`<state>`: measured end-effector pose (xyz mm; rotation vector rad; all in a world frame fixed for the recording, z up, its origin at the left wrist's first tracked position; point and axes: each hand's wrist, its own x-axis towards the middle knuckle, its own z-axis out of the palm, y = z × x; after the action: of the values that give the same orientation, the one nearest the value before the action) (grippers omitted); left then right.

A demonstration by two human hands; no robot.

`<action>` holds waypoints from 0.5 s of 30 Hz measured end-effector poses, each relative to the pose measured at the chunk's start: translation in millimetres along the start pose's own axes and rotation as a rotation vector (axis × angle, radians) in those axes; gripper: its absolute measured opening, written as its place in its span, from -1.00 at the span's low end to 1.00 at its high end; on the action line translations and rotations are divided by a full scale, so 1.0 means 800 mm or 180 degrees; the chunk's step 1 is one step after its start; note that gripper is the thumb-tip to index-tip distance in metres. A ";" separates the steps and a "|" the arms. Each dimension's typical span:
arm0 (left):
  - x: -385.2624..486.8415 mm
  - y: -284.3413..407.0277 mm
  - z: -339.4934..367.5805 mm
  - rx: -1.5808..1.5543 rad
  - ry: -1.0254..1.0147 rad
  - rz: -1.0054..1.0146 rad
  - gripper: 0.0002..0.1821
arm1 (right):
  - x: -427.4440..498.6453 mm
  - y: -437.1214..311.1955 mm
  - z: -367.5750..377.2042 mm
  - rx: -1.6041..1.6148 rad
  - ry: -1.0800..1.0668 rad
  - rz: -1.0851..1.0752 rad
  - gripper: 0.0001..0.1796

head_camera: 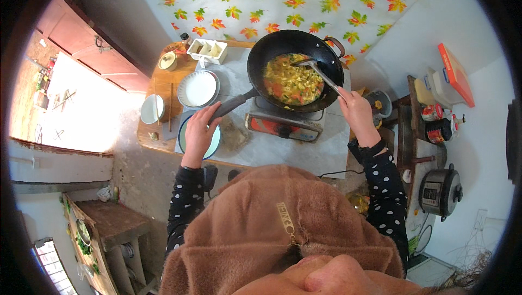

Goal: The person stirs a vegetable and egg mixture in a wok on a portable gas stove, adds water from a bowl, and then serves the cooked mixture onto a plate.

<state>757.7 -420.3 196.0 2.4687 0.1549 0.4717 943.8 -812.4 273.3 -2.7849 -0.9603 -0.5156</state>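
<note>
A black wok (pixel 255 60) sits tilted on a portable gas stove (pixel 283 126). Inside it is soupy food (pixel 291 81) with yellow egg-like pieces, red bits and green flecks. My left hand (pixel 200 130) holds the end of the wok's long dark handle (pixel 236 102). My right hand (pixel 357 111) grips the handle of a metal spatula (pixel 324 77), whose head rests in the food at the wok's far side. Partly under my left hand is a blue-rimmed enamel bowl (pixel 213 142). A white plate (pixel 197 89) with a scalloped rim stands just beyond it.
Left on the table lie a white bowl (pixel 150 109), chopsticks (pixel 170 107), a lidded pot (pixel 167 61) and a white seasoning box (pixel 218 53). To the right are a bucket (pixel 381 103), sauce bottles (pixel 438 132) and an electric pressure cooker (pixel 434 193). A cable (pixel 342 172) runs along the table's near edge.
</note>
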 end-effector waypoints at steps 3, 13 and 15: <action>0.000 0.003 -0.003 -0.0097 -0.0085 -0.0105 -0.51 | -0.005 -0.001 0.011 -0.0002 -0.0101 -0.0111 -0.68; 0.000 0.004 -0.005 0.0018 -0.0054 -0.0066 -0.52 | -0.017 0.000 -0.007 0.0556 -0.0238 0.0043 -0.71; 0.001 0.003 -0.006 -0.0031 -0.0069 -0.0039 -0.52 | -0.022 -0.002 -0.007 0.0620 -0.0488 -0.0183 -0.72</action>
<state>756.7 -419.7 201.2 2.4610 0.1582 0.4395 928.2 -822.4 272.3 -2.6580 -1.0619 -0.2045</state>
